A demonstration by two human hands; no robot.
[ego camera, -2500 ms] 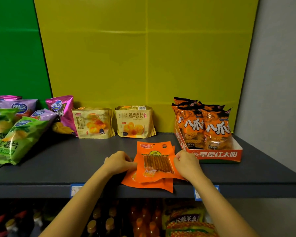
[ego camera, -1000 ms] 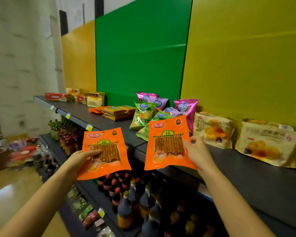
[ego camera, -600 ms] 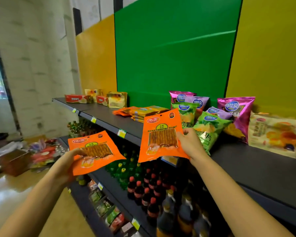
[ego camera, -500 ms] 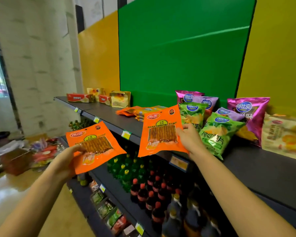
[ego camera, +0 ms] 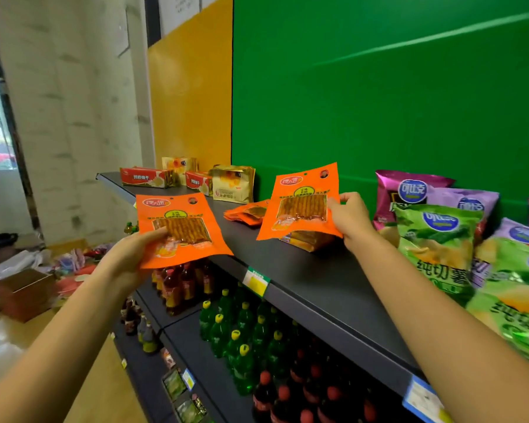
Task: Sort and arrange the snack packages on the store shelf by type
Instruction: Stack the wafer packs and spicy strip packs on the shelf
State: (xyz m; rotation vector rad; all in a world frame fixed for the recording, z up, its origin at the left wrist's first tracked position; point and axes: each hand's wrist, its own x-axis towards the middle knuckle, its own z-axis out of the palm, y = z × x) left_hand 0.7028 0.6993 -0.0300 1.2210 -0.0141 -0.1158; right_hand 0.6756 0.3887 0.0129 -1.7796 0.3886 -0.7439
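My left hand grips one orange snack packet by its lower left edge, held in the air just off the front of the dark shelf. My right hand grips a second orange snack packet by its right edge, upright over the shelf. Just behind that packet lies a flat pile of matching orange packets, with a stack of yellow-orange packs under and beside it.
Green chip bags and purple and pink chip bags crowd the shelf on the right. Gold pastry bags and red boxes stand at the far left end. Bottles fill the lower shelves. Boxes and clutter lie on the floor.
I lifted both orange packets off the shelf by the yellow panel and turned left along the shelf. Both packets now sit nearer the pile of matching orange packets.
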